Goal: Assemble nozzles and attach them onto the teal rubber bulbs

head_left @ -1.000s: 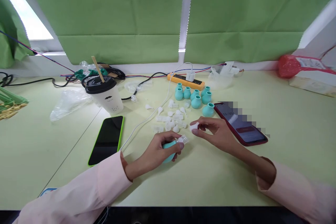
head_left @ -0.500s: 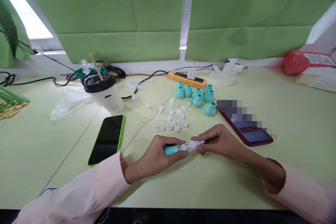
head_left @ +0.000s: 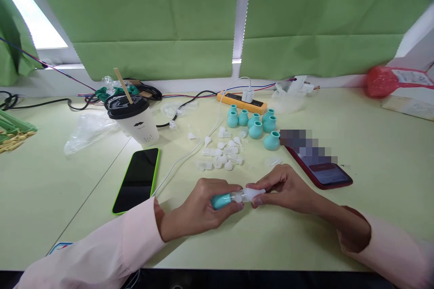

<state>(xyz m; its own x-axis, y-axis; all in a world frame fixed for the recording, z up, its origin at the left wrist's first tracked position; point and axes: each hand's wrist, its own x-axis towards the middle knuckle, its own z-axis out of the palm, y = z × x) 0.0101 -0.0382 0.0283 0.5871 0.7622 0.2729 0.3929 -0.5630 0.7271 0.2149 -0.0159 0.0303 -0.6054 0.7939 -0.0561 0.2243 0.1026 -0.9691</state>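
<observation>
My left hand (head_left: 201, 205) is closed around a teal rubber bulb (head_left: 220, 201), whose neck points right. A clear plastic tube (head_left: 238, 196) joins the bulb's neck, with the left thumb and forefinger on either side of it. From the other side, my right hand (head_left: 286, 189) pinches a translucent white tapered tip (head_left: 251, 193) between thumb and fingers. The tip's wide end meets the tube and its narrow end points right. How far the two overlap I cannot tell. Beyond my hands lie several loose white tips and clear tubes (head_left: 235, 159).
Several teal bulbs (head_left: 256, 130) stand before a yellow power strip (head_left: 230, 99). A dark red phone (head_left: 334, 183) lies right, a green-edged phone (head_left: 137, 180) left. Behind the latter stands a lidded paper cup (head_left: 142, 126). A white cable (head_left: 185, 158) crosses the table.
Both hands have shifted slightly toward the table's near edge with the joined parts. My left forefinger now reaches further along the clear tube.
</observation>
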